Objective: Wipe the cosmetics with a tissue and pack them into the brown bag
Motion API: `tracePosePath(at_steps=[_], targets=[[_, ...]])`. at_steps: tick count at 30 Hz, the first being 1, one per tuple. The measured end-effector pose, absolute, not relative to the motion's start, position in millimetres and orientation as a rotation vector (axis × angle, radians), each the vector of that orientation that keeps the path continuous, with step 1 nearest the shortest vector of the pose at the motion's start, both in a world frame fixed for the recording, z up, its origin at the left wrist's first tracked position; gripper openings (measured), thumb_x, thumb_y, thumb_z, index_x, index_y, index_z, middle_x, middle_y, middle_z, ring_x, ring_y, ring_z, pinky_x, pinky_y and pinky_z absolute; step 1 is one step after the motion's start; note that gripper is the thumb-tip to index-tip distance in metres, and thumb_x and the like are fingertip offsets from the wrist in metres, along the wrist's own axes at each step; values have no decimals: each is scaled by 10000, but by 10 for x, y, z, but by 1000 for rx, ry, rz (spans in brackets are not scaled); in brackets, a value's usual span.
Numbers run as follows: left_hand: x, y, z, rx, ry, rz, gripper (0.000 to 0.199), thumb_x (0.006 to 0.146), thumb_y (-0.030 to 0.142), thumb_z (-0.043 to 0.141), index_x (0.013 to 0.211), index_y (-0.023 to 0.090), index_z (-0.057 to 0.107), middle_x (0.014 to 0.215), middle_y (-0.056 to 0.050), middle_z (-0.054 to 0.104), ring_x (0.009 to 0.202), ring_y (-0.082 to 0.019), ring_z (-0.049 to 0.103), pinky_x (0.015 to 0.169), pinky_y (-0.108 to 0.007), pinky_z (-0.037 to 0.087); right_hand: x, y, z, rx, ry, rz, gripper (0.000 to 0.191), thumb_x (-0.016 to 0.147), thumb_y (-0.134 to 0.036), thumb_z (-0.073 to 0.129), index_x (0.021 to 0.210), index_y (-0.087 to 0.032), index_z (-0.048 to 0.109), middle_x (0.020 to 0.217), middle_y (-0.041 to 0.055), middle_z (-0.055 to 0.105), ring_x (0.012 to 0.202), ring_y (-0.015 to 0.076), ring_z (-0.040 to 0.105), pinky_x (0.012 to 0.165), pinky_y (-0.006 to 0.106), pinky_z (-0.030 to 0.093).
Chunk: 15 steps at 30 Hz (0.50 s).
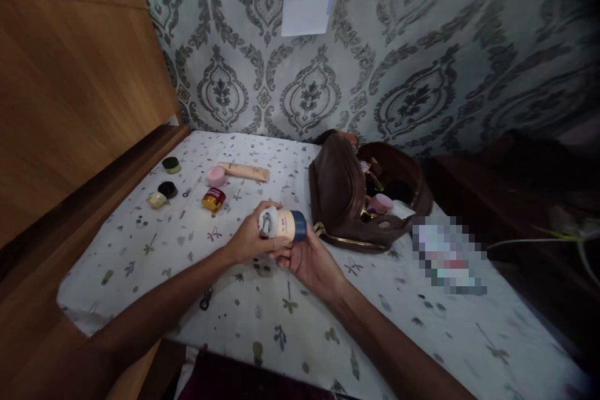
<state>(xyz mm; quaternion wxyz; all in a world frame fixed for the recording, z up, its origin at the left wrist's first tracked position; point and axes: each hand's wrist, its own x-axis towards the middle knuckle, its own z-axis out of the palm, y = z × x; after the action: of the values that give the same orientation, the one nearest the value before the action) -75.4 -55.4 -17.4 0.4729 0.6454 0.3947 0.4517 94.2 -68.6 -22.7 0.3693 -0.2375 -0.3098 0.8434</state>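
Note:
Between my two hands lies a cosmetic tube (285, 227) with a pale peach label, a dark blue cap and a crumpled greyish-white end. My left hand (250, 236) wraps around the crumpled end and the body. My right hand (313, 265) grips from below at the capped end, its fingers partly hidden under the tube. To the left on the printed cloth sit a red and gold jar (214, 199), a pink round container (216, 176) and a peach tube (246, 172) lying flat. The brown bag (337, 190), unzipped, stands just right of my hands.
Inside the bag are a pink-lidded item (381, 202) and other small things. Farther left stand a green-sided jar (171, 165), a black-topped round item (167, 189) and a small yellowish jar (156, 200). A blurred packet (447, 256) lies right; a wooden cabinet (79, 87) borders the left.

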Motion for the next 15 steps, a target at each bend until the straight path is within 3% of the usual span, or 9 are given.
tracePosePath(at_steps=[4, 7, 9, 11, 13, 15], targets=[[-789, -577, -70, 1566, 980, 1049, 651, 695, 392, 799, 1230, 193, 486, 941, -12, 602, 770, -138, 581, 691, -233, 472, 949, -644, -285, -767, -912, 1934, 614, 777, -758, 550, 840, -155, 648, 599, 11, 627, 488, 113, 563, 439, 194, 371], [-799, -587, -15, 1600, 994, 1019, 673, 694, 377, 805, 1263, 202, 490, 1055, -47, 622, 862, -168, 607, 752, -250, 493, 993, -638, -235, -851, -983, 1593, 483, 748, -598, 708, 994, -185, 665, 663, -20, 617, 474, 94, 508, 390, 183, 338], [-774, -594, 8, 1588, 1006, 1040, 680, 687, 368, 804, 1270, 200, 497, 1147, -79, 624, 938, -200, 619, 800, -273, 505, 1044, -671, -121, -875, -1102, 1410, 465, 726, -448, 778, 1112, -214, 667, 853, 11, 664, 617, 115, 576, 465, 193, 420], [-727, -610, 15, 1555, 1003, 1086, 656, 676, 387, 795, 1239, 185, 524, 1112, -85, 655, 937, -221, 631, 811, -296, 517, 1109, -738, 36, -894, -1285, 1242, 518, 680, -342, 817, 1165, -234, 671, 1049, 45, 659, 817, 156, 617, 592, 216, 482], [-676, -636, 0, 1533, 1023, 1102, 639, 659, 429, 787, 1198, 173, 560, 959, -64, 693, 832, -223, 644, 754, -309, 532, 1194, -822, 208, -895, -1465, 1057, 563, 638, -270, 832, 1178, -242, 674, 1076, 54, 645, 885, 178, 607, 658, 238, 492], [-641, -663, -33, 1522, 1096, 1066, 612, 679, 468, 757, 1184, 174, 574, 781, -23, 686, 679, -204, 629, 652, -305, 528, 1318, -890, 384, -867, -1565, 902, 578, 631, -229, 818, 1188, -242, 667, 1022, 48, 641, 839, 174, 595, 661, 251, 490]])
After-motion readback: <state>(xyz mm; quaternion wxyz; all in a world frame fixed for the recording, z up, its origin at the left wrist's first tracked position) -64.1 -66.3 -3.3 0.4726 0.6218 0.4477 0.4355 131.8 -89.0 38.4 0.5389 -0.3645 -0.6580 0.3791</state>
